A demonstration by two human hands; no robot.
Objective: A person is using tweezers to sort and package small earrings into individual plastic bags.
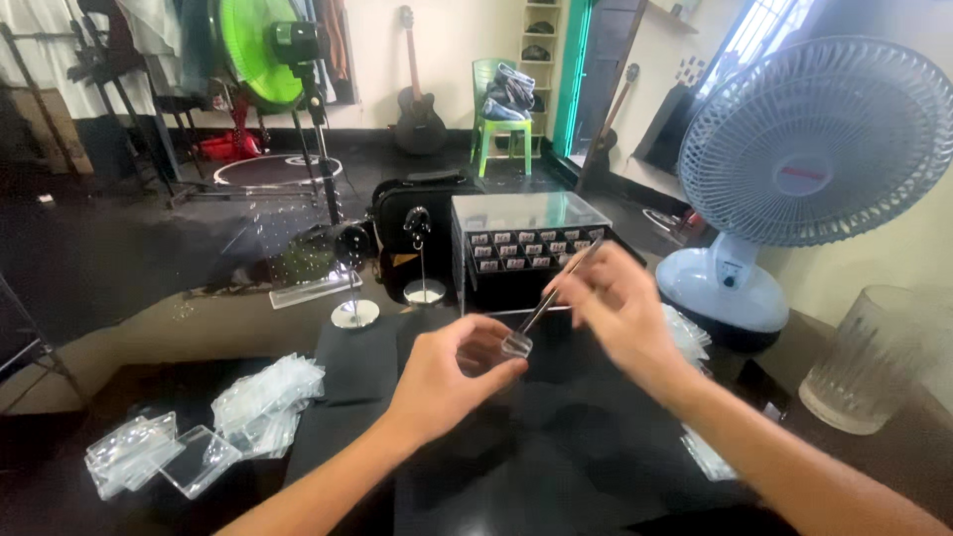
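My left hand (pixel 452 369) pinches a small clear plastic case (pixel 516 344) between thumb and fingers above a black mat (pixel 556 447). My right hand (pixel 620 303) grips slim metal tweezers (pixel 558 286), angled down so the tips meet the clear case. Behind both hands stands a black drawer cabinet (pixel 526 248) with a clear lid and several small labelled drawers.
A white desk fan (pixel 794 159) stands at the right, a ribbed glass tumbler (pixel 874 357) beside it. Stacks of clear plastic cases (pixel 189 437) lie at the left. Two small stands with round metal bases (pixel 355 313) and a black bag (pixel 417 213) sit behind the mat.
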